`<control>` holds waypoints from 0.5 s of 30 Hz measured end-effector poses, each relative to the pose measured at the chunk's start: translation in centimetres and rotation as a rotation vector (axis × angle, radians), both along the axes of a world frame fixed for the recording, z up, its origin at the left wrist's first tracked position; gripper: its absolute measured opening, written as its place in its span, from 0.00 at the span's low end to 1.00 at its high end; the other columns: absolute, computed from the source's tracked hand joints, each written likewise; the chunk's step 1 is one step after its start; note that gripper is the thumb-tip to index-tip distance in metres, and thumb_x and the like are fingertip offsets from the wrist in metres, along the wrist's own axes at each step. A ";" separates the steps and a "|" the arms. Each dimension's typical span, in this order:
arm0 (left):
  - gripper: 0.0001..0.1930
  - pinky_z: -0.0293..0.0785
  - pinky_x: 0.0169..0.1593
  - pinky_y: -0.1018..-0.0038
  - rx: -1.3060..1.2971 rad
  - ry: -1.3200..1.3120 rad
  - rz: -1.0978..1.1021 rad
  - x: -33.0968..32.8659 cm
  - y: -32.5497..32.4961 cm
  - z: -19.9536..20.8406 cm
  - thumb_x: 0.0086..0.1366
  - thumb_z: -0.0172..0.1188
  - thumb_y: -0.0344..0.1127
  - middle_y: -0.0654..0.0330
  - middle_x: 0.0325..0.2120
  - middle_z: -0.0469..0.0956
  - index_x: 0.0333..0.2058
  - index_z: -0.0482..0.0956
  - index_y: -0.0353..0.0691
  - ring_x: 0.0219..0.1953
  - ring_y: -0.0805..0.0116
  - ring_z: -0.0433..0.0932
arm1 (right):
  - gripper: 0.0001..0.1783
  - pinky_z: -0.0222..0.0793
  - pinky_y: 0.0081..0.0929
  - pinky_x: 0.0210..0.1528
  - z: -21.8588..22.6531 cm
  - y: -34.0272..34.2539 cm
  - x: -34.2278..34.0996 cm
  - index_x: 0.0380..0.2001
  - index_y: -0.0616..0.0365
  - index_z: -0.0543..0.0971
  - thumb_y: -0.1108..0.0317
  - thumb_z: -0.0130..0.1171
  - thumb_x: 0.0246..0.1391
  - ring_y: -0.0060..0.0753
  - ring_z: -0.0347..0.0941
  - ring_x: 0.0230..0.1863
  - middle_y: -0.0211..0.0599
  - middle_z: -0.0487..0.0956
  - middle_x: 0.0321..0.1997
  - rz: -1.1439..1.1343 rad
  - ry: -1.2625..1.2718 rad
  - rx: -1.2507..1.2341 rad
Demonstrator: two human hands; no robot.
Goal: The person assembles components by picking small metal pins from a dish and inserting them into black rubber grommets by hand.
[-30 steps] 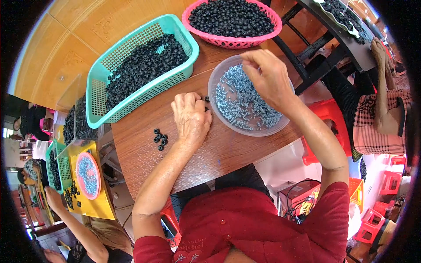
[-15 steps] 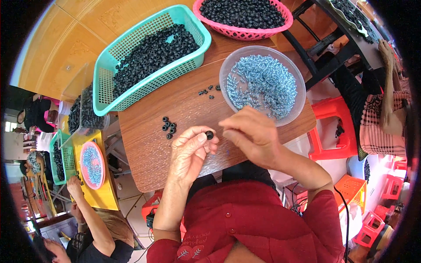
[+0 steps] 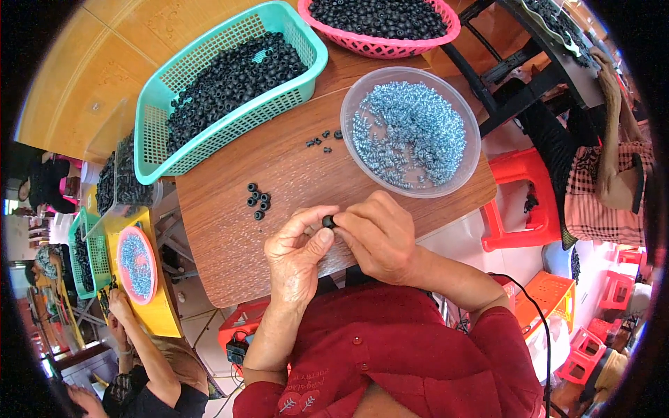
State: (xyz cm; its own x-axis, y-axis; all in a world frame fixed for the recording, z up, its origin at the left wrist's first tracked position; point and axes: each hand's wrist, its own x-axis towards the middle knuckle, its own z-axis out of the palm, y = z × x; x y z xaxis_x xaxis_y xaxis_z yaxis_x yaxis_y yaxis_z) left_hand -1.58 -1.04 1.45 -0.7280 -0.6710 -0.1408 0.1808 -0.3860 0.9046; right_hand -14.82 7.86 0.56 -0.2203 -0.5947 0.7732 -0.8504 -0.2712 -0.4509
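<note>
Between the thumb and fingers of my left hand (image 3: 296, 254) is a small round black plastic piece (image 3: 328, 221), its opening facing my right hand. My right hand (image 3: 380, 237) is closed in a pinch, with its fingertips right against that piece. Whatever lies between those fingertips is hidden. Beyond my right hand stands a clear round tub (image 3: 347, 104) of small shiny bluish metal springs (image 3: 418, 125). A little cluster of black pieces (image 3: 258, 200) lies on the wooden table (image 3: 223, 258), to the left of my hands.
A turquoise basket (image 3: 230, 129) of black pieces stands at the far left, and a pink basket (image 3: 380, 45) of them at the back. Several tiny black parts (image 3: 323, 141) lie beside the tub. A co-worker's hand (image 3: 120, 306) is at a yellow table (image 3: 164, 306). Red stool (image 3: 523, 202) at right.
My right hand has come left and down to meet the black piece in my left hand; before, the two hands were apart. The whole view has shifted slightly.
</note>
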 end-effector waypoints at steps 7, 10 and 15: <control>0.15 0.73 0.37 0.82 0.070 0.021 0.083 -0.4 0.7 -0.1 0.58 0.63 0.25 0.62 0.34 0.78 0.45 0.77 0.30 0.31 0.78 0.74 | 0.19 0.63 0.30 0.24 -0.4 0.6 0.7 0.34 0.68 0.77 0.76 0.62 0.31 0.37 0.68 0.24 0.40 0.74 0.30 -0.065 0.138 -0.011; 0.14 0.74 0.35 0.81 0.074 0.031 0.059 -0.4 0.5 -0.9 0.59 0.63 0.26 0.60 0.32 0.78 0.43 0.76 0.29 0.29 0.76 0.75 | 0.18 0.63 0.30 0.24 -0.1 1.3 0.0 0.34 0.64 0.78 0.76 0.62 0.31 0.36 0.67 0.24 0.38 0.74 0.30 -0.059 0.105 0.048; 0.12 0.73 0.35 0.81 0.094 0.001 0.022 -0.2 0.4 -1.5 0.59 0.63 0.26 0.58 0.30 0.79 0.41 0.77 0.30 0.29 0.75 0.76 | 0.12 0.64 0.34 0.29 0.7 3.5 -5.8 0.30 0.59 0.78 0.76 0.57 0.36 0.39 0.67 0.29 0.38 0.71 0.27 -0.252 0.143 0.190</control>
